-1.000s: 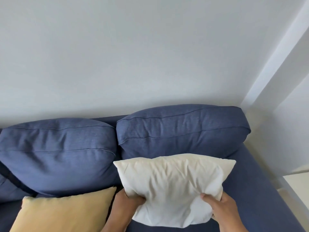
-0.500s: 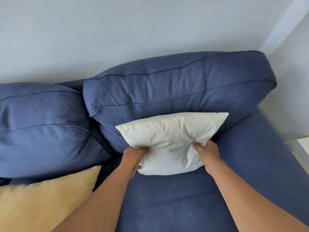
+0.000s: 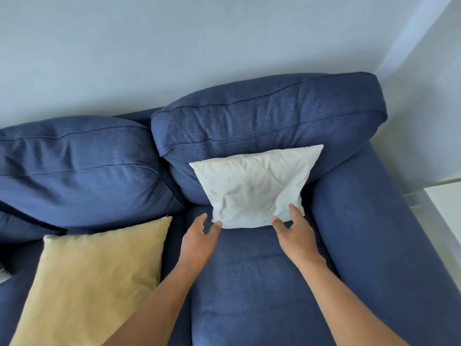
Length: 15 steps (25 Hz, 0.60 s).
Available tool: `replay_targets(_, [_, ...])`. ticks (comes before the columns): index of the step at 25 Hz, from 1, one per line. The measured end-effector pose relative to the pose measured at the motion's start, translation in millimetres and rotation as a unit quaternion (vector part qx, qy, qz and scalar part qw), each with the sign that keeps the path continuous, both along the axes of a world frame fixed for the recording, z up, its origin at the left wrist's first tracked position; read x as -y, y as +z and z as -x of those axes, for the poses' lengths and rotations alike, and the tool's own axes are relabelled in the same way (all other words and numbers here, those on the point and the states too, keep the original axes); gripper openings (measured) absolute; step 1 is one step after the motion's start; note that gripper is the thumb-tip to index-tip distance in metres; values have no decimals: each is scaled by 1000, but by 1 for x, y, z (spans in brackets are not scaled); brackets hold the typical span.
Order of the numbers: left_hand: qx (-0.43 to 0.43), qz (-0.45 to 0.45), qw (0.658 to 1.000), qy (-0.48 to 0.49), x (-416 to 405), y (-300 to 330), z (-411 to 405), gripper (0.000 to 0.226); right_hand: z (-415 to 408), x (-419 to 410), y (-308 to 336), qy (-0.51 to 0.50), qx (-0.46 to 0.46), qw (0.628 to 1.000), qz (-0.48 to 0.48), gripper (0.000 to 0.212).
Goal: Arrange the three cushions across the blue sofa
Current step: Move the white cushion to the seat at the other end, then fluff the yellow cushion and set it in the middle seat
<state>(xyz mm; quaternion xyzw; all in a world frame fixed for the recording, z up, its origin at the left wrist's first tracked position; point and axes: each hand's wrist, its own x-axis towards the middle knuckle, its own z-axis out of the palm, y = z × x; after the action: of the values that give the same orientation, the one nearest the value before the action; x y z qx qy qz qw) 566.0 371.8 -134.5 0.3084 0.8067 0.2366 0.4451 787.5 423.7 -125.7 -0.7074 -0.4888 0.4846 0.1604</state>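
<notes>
White cushion [image 3: 254, 186] leans on sofa [image 3: 262, 116] back. Left hand [image 3: 199, 236] and right hand [image 3: 294, 233] open at its lower edge. Likely soft, light; grip corners.

A home living room: blue sofa [image 3: 249, 283], cushions, plain painted wall [image 3: 174, 46].

no readable text, no labels, no brands, no numbers, no signs

One cushion [image 3: 254, 186] leans against the sofa's [image 3: 249, 283] right back pad [image 3: 262, 116]; another cushion [image 3: 94, 278] lies left.
</notes>
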Motion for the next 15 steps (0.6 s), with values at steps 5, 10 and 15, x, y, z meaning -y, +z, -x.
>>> replay_targets(5, [-87,-31,995,-23,77,64,15,63,21,43,66,66,3,996,-56,59])
replay_targets(10, [-184,-78,980,-15,170,100,50,58,67,92,97,168,12,980,-104,72])
replay_targets(15, [-257,-78,963,14,269,104,109,64,123,167,103,255,47,950,-176,75])
